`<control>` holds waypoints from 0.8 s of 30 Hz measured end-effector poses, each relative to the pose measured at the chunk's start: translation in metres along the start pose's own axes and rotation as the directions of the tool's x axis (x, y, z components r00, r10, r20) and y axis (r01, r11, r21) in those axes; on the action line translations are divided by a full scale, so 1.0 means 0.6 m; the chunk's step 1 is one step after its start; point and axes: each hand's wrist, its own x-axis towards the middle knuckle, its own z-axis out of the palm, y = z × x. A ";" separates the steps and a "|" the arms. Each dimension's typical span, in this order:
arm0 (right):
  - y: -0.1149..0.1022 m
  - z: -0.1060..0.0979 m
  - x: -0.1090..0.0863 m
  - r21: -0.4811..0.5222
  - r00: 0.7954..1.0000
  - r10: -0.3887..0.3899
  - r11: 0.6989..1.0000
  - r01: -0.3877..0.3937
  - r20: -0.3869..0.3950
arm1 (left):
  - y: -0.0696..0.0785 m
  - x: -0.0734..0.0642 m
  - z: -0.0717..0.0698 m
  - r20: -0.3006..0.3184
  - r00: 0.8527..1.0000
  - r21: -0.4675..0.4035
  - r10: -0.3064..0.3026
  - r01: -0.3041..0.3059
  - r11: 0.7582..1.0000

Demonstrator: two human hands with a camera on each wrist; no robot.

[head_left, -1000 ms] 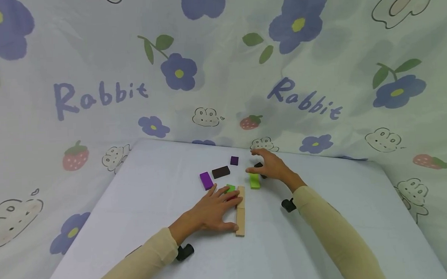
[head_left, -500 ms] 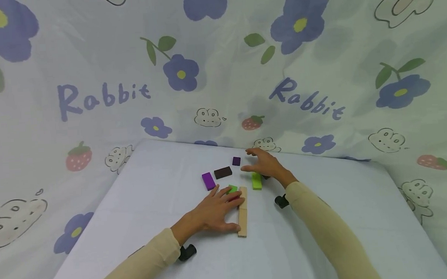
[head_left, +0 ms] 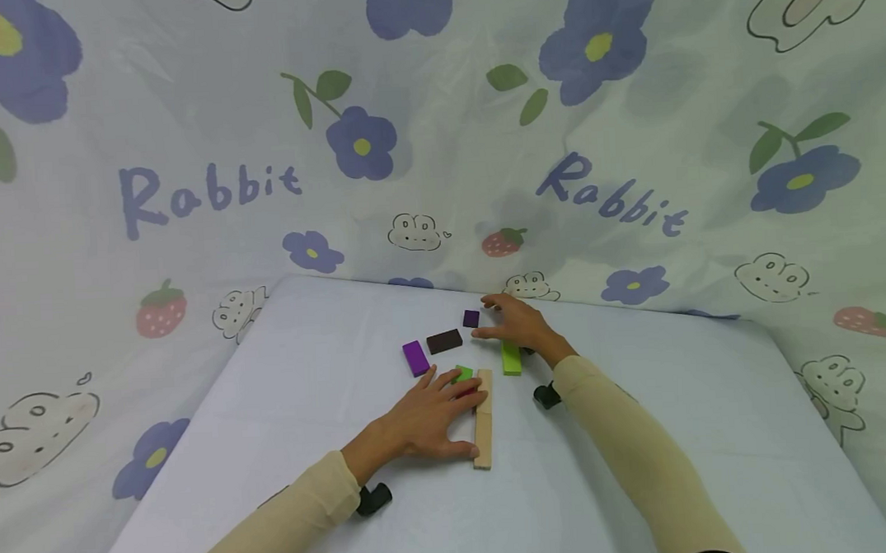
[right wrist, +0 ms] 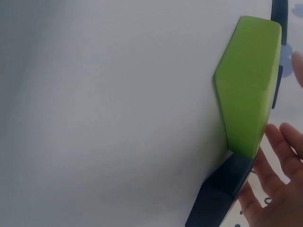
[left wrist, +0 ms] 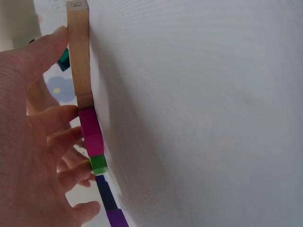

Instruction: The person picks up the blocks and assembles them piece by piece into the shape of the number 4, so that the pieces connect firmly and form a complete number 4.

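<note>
My left hand [head_left: 428, 417] lies spread, its fingertips touching a row of blocks. Its thumb meets the near end of two pale wooden blocks [head_left: 483, 436] set end to end. In the left wrist view a magenta block [left wrist: 91, 132] and a green block [left wrist: 99, 164] sit under its other fingers. My right hand [head_left: 519, 321] hovers, thumb and fingers apart, beside a dark purple cube [head_left: 471, 318]. Below that hand are a lime green block [head_left: 511, 359] and a dark block [right wrist: 220, 189], mostly hidden in the head view.
A dark brown block [head_left: 444, 342] and a purple block [head_left: 416, 358] lie left of the right hand on the white tabletop [head_left: 284, 374]. A printed cloth [head_left: 438, 169] hangs behind the table's far edge. Black devices sit at both wrists.
My right hand has moved left, off the dark block and lime green block towards the dark purple cube. The left hand stays on the row; the head view has shifted slightly.
</note>
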 end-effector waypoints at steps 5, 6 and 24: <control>-0.010 -0.001 0.005 -0.007 1.000 0.005 1.000 -0.005 -0.023 | -0.001 -0.001 0.000 -0.011 1.000 0.001 0.007 -0.007 1.000; -0.012 -0.001 0.005 -0.009 1.000 0.006 1.000 -0.007 -0.029 | -0.001 -0.001 0.000 -0.012 1.000 -0.001 0.007 -0.007 1.000; -0.013 0.012 0.008 -0.062 0.997 -0.020 0.998 0.016 -0.074 | 0.002 -0.001 0.005 0.005 1.000 0.008 -0.005 0.005 1.000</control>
